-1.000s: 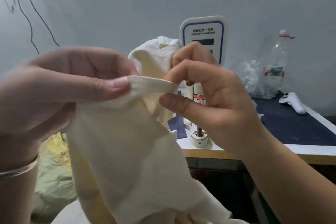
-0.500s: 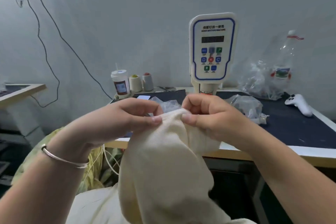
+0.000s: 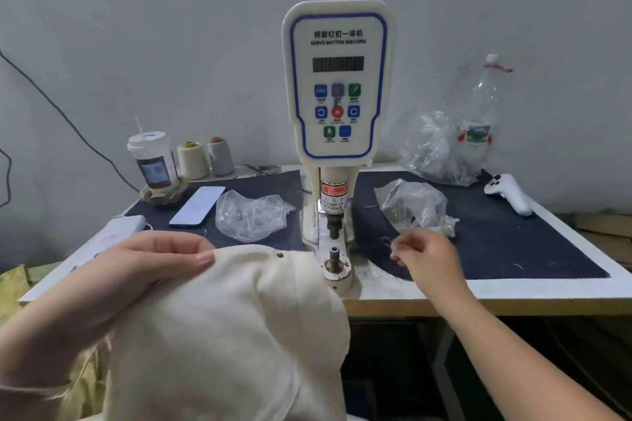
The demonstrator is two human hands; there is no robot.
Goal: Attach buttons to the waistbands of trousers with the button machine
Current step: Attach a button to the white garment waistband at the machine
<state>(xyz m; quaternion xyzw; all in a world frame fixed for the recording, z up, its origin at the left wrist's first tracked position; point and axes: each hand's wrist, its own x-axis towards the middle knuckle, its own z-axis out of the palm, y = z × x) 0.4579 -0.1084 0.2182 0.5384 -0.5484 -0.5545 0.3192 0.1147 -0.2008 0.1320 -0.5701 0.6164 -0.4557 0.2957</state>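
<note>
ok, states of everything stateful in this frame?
trousers: draped off table edge, beside the die
left hand: holds trousers
right hand: over dark mat, fingers curled; contents unclear
button machine: die bare
drink cup: upright, lidded
phone: flat

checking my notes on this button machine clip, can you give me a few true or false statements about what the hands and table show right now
1. The left hand holds the cream trousers at the table edge. True.
2. The right hand also grips the trousers. False: it is off the cloth, reaching over the dark mat to the right of the button machine.
3. A metal stud already shows on the waistband. True.
4. The white controller lies left of the machine. False: it lies at the far right.
5. A lidded cup with a straw stands at the back left. True.
</note>
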